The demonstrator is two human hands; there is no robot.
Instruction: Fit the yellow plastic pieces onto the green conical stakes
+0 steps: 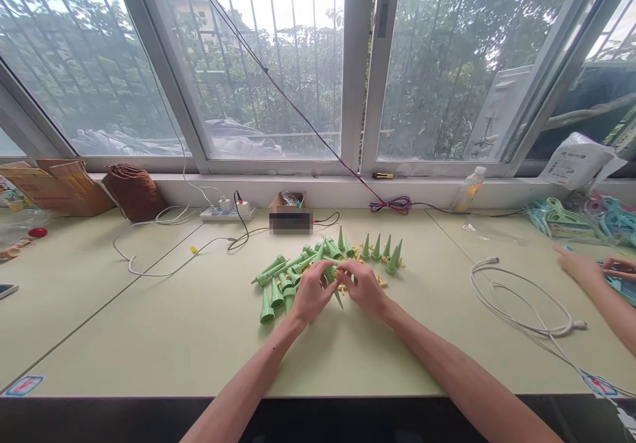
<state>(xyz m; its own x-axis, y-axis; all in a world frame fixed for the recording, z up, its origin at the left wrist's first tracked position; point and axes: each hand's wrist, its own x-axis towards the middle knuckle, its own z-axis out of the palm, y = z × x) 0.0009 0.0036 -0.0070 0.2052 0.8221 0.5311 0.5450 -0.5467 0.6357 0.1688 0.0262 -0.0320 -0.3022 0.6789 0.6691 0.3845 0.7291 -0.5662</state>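
Observation:
My left hand is closed around a green plastic plant-watering spike, whose pointed tip slants down below the fingers. My right hand is pinched at the spike's wide end, where a bit of yellow shows between the fingertips; the fingers hide most of it. Around my left hand lies a heap of loose green spikes, some with open sockets facing me. Behind my right hand several green spikes stand point up. Small yellow T-shaped valves are scattered beside and behind my right hand.
A coiled white cable lies to the right, and another person's hand works beside teal plastic items. At the back are a power strip, a small cardboard box, a bundled wire and a bottle.

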